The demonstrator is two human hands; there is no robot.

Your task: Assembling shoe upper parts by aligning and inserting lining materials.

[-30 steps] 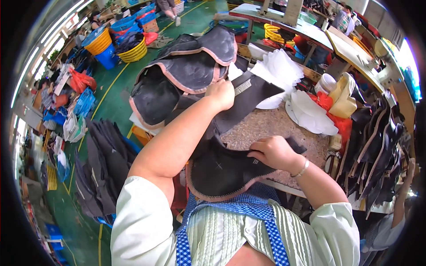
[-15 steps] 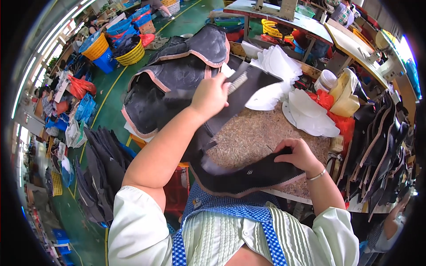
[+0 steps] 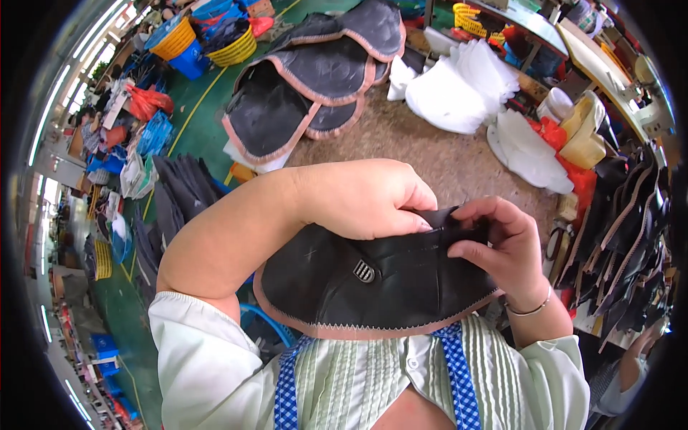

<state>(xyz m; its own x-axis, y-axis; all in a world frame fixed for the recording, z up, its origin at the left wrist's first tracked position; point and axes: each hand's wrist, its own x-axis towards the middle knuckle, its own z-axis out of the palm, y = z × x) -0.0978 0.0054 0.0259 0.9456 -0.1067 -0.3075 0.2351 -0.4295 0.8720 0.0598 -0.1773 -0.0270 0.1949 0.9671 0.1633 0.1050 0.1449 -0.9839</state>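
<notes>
I hold a black leather piece [image 3: 373, 276] with a pink stitched edge and a small metal buckle close in front of my chest. My left hand [image 3: 365, 197] grips its upper edge from the left. My right hand [image 3: 498, 240] pinches the same upper edge from the right, fingers curled over it. Both hands nearly touch at the top of the piece. Below it is my pale green pleated shirt with blue checked straps.
A brown speckled worktable [image 3: 437, 154] lies beyond my hands. Stacked black pieces with pink trim [image 3: 315, 79] sit at its far left, white fabric heaps [image 3: 466, 82] at the back, dark pieces [image 3: 623, 236] hang at right. Baskets [image 3: 236, 46] stand on the green floor.
I have lifted the black piece off the table and brought it up close to my chest. My left hand came back from the far end and now meets the right hand at its top edge.
</notes>
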